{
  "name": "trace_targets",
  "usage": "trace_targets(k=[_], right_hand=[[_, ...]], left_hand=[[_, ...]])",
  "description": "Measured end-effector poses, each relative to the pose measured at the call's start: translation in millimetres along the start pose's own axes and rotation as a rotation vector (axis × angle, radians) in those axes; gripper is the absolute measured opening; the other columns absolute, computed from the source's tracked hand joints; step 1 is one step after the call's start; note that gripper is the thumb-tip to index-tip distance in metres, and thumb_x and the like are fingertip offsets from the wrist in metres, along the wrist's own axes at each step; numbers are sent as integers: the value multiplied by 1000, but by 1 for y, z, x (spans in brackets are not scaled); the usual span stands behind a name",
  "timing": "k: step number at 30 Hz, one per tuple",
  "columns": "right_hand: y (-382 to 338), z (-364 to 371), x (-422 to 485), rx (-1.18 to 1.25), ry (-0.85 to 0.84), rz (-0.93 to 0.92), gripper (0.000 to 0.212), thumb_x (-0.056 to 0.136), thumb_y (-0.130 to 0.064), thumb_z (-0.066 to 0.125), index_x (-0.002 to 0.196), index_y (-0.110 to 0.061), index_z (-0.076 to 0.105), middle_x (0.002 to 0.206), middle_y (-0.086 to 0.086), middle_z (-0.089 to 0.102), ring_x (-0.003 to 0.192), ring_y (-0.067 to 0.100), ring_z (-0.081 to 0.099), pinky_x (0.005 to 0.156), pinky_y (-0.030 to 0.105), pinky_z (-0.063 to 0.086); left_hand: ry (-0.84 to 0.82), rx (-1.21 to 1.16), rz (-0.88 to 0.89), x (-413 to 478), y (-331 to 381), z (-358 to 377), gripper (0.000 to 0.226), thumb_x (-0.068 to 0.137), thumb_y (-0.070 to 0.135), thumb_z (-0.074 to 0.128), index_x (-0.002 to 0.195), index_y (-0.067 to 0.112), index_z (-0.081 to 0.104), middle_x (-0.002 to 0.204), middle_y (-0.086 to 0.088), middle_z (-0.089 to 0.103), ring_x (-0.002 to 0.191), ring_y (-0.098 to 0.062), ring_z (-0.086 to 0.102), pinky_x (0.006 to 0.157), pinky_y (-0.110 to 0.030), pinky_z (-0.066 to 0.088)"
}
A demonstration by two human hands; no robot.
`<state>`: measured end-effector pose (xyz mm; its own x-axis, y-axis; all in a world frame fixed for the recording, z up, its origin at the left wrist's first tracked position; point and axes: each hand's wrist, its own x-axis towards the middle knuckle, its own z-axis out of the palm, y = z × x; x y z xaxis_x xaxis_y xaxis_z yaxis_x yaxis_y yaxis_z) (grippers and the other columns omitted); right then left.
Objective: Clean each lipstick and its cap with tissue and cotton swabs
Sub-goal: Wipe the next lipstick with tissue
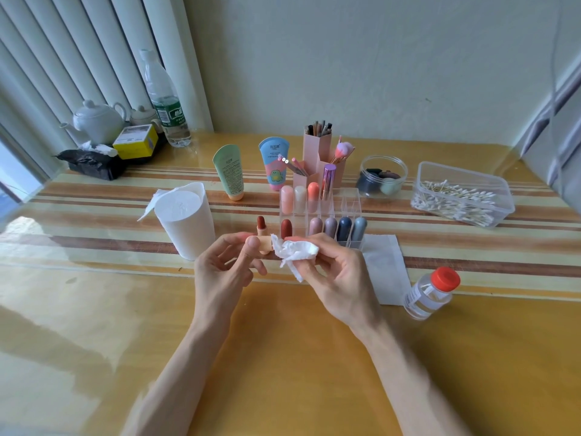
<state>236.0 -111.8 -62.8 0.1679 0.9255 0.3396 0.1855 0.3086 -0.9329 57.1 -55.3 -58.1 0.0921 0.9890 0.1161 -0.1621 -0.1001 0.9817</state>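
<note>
Peach-coloured cap [263,244] is pinched between the thumb and fingertips of the left hand [226,269]. It lies sideways with one end towards the right hand [333,278], I think so that this end can be wiped. The right hand's fingers curl round a crumpled white tissue [294,251], which touches the cap. Both hands are at the centre of the frame, above the table.

Just behind them the uncapped lipstick [261,226] stands upright on its peach base, probably so that the red stick touches nothing. To its right a clear organizer [352,199] holds the other lipsticks, capped. A tissue roll [185,215] stands at the left. A box of cotton swabs [462,196] is at the right, within reach for later.
</note>
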Motion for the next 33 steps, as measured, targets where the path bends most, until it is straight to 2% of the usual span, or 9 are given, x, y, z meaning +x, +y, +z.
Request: trace_targets(k=[8,14,18,22,24,28,31,33], right_hand=[[3,5,-2,-218,153,-154,21,92,-3,77,111,-12,80,96,1,70,88,25,68,81,43,59],[-1,11,-4,-362,145,-250,35,84,2,79,116,-12,80,93,-3,67,83,12,64,83,21,53],[-1,10,-3,-374,87,-295,33,86,-6,86,118,-12,79,100,-1,70,96,12,68,89,23,55],[0,9,-4,-484,130,-365,29,86,-1,82,114,-11,80,102,-1,74,95,11,71,88,13,52],[3,9,-5,-488,141,-377,32,86,3,80,114,-11,80,103,-1,76,97,11,72,89,15,55],[9,13,-7,-387,98,-323,39,89,8,76,122,-12,78,108,-2,79,102,11,74,88,31,61],[9,12,-6,-357,76,-299,41,89,9,74,123,-13,78,111,-2,79,107,10,73,92,29,60],[10,10,-4,-358,66,-294,37,90,8,73,119,-12,79,110,-1,78,106,11,73,92,29,59]], left_hand=[[-51,-37,-31,0,0,2,40,88,38,73,103,2,70,91,-23,76,59,-19,61,51,-21,42],[-73,-34,-56,0,-1,4,38,93,29,70,108,-6,70,84,-13,76,59,-16,62,51,-20,44],[-90,-88,-113,0,-2,2,41,90,34,72,105,-4,74,75,-17,69,56,-13,55,53,-19,43],[-146,-125,-183,1,-2,1,40,88,36,74,98,-3,74,73,-17,68,59,-14,58,54,-20,43],[-180,-164,-226,1,-3,1,37,88,35,74,95,-1,74,71,-13,66,61,-14,57,55,-20,41],[-243,-218,-304,2,-4,0,29,87,36,74,88,7,74,68,-7,61,64,-14,49,62,-21,40],[-260,-242,-323,3,-4,-2,25,88,35,73,86,10,77,67,-6,60,66,-15,44,68,-26,35],[-265,-241,-326,3,-5,-3,24,86,35,74,85,11,78,67,-6,60,64,-13,46,66,-25,35]])
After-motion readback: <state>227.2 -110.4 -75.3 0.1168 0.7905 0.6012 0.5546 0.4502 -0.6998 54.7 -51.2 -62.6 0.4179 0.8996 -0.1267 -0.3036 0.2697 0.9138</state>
